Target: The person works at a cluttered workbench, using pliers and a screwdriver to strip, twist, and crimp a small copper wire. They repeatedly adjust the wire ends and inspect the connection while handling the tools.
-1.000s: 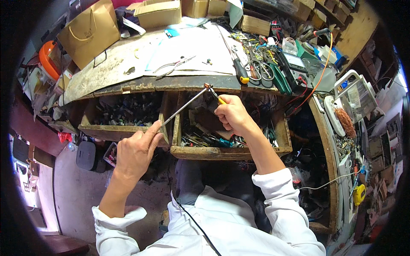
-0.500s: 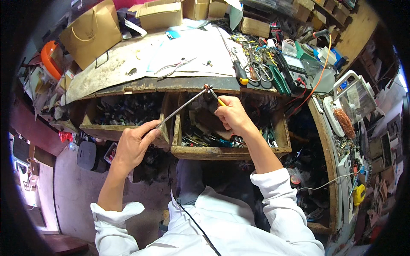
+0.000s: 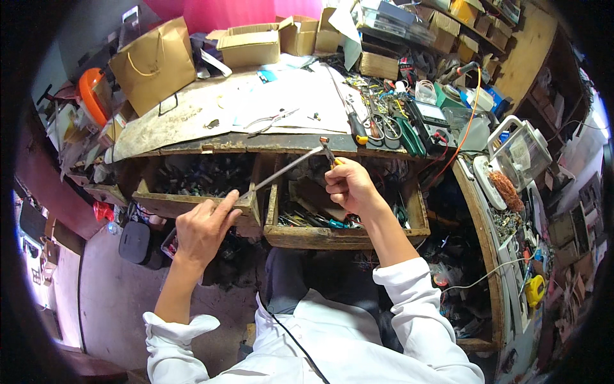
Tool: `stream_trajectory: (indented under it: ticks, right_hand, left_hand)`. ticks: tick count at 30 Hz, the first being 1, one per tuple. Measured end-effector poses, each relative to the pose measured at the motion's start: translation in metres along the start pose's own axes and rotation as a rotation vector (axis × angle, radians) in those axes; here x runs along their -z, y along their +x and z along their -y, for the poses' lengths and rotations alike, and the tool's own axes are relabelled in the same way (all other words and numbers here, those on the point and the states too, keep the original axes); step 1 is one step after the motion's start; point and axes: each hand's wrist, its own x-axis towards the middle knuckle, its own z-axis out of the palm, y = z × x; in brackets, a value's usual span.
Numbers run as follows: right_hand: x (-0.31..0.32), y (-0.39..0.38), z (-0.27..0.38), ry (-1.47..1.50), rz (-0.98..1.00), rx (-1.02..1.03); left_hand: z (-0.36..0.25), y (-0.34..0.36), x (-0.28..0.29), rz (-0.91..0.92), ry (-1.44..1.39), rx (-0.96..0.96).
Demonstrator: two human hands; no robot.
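Observation:
Across the open drawers, my left hand (image 3: 204, 227) is closed round the near end of a long thin grey metal rod (image 3: 284, 171), index finger extended along it. Whatever handle it has is hidden in my palm. My right hand (image 3: 352, 185) grips pliers with yellow handles (image 3: 330, 157), their jaws pointing up at the bench's front edge. In the jaws is a small copper-coloured piece (image 3: 324, 139). The rod's far tip lies just beneath that piece, beside the jaws; whether they touch I cannot tell.
Below the bench, a left drawer (image 3: 192, 203) holds dark small parts and a right drawer (image 3: 345, 238) holds tools. On the bench lie silver pliers (image 3: 265, 120), a black-and-yellow screwdriver (image 3: 356, 127), scissors (image 3: 389, 128) and a meter (image 3: 430, 112). Cardboard boxes (image 3: 249, 48) stand behind.
The view has tilted, so the bench sits lower in the picture. The rod's far tip has shifted from the copper-coloured piece to just under it. Both hands keep their hold.

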Motion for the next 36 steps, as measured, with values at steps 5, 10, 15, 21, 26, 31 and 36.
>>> stream_trajectory:
  ticks: [5, 10, 15, 21, 26, 31, 36]
  right_hand:
    - [0.006, -0.009, 0.002, 0.248, 0.180, -0.097]
    - [-0.004, -0.026, 0.002, 0.215, 0.170, -0.102]
    - [-0.020, -0.046, 0.002, -0.004, 0.116, -0.042]
    - [-0.013, -0.068, -0.009, -0.658, -0.170, 0.340]
    - [-0.042, -0.087, -0.028, -1.522, -0.430, 0.895]
    - [-0.049, -0.093, -0.048, -1.821, -0.497, 1.112]
    - [-0.047, -0.094, -0.061, -1.879, -0.483, 1.210]
  left_hand:
    - [0.022, 0.011, -0.005, -0.036, 0.109, 0.236]
    - [0.071, 0.059, -0.052, -0.060, 0.253, 0.283]
    - [0.109, 0.097, -0.086, 0.014, 0.350, 0.276]
    - [0.019, 0.124, -0.083, 0.116, -0.244, 0.368]
    - [-0.051, 0.070, -0.069, 0.284, -1.650, 0.712]
    - [-0.074, 0.050, -0.057, 0.254, -1.976, 0.799]
    - [-0.077, 0.031, -0.056, 0.154, -1.872, 0.778]
